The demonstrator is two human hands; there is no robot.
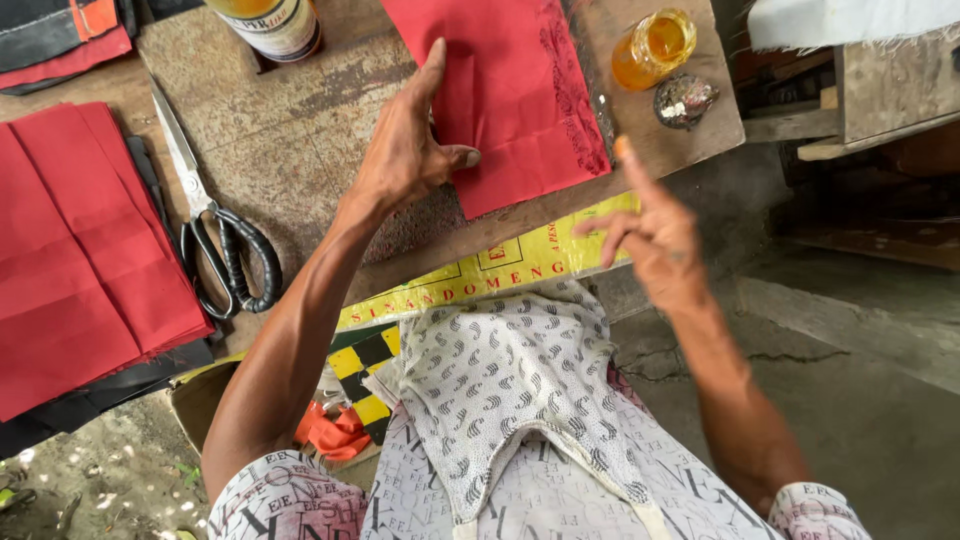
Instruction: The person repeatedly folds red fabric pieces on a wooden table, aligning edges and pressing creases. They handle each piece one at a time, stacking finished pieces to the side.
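Note:
A red piece of cloth [520, 90] lies flat on a worn wooden board [290, 140]. My left hand [405, 150] rests on its left edge, fingers spread, thumb pressing the cloth. My right hand [650, 235] hovers off the board's near right corner, index finger raised with an orange smear on its tip, holding nothing. A small jar of amber liquid [652, 45] and a crumpled shiny lid [684, 98] sit on the board beyond that finger.
Large black-handled scissors [215, 235] lie on the board to the left. A stack of red cloth pieces [80, 250] sits at far left. A labelled bottle [275, 25] stands at the top. Concrete floor [860, 380] lies to the right.

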